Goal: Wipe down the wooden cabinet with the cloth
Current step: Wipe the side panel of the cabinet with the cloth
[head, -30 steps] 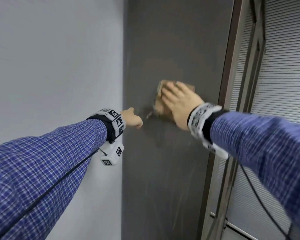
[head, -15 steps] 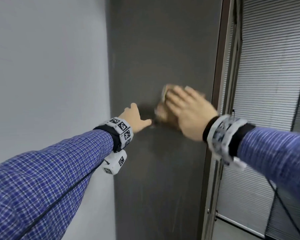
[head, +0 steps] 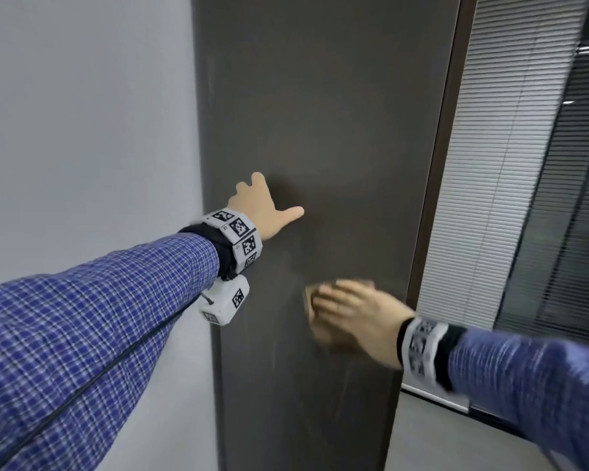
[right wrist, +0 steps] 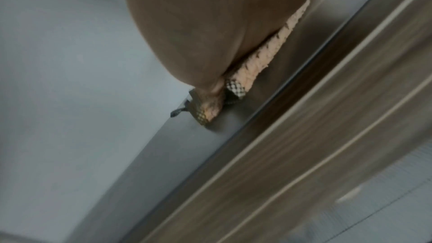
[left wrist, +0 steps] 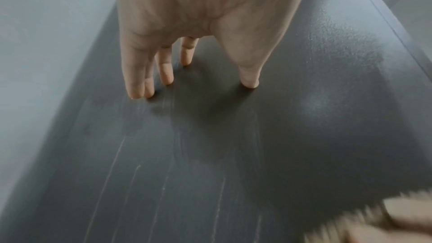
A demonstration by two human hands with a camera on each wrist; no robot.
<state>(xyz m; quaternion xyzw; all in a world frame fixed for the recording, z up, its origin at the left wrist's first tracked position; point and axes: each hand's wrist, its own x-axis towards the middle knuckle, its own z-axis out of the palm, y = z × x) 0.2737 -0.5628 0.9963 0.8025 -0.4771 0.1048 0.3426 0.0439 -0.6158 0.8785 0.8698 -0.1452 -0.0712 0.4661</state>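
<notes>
Head view shows my right hand (head: pixel 354 317), fingers flat on the cloth (head: pixel 312 300), now lower on the cabinet (head: pixel 320 113) than half a second ago, below my left hand (head: pixel 259 205), which has spread wide, fingertips (left wrist: pixel 135 91) braced on the panel.

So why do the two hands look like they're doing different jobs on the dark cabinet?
The left hand is bare and props on spread fingertips, while the right hand lies flat, pressing the beige cloth. The left hand sits higher and looks sharp; the right hand is lower, nearer the cabinet's edge, and blurred in the head view. Both touch the same dark cabinet panel, and both wrists wear tagged bands.
</notes>
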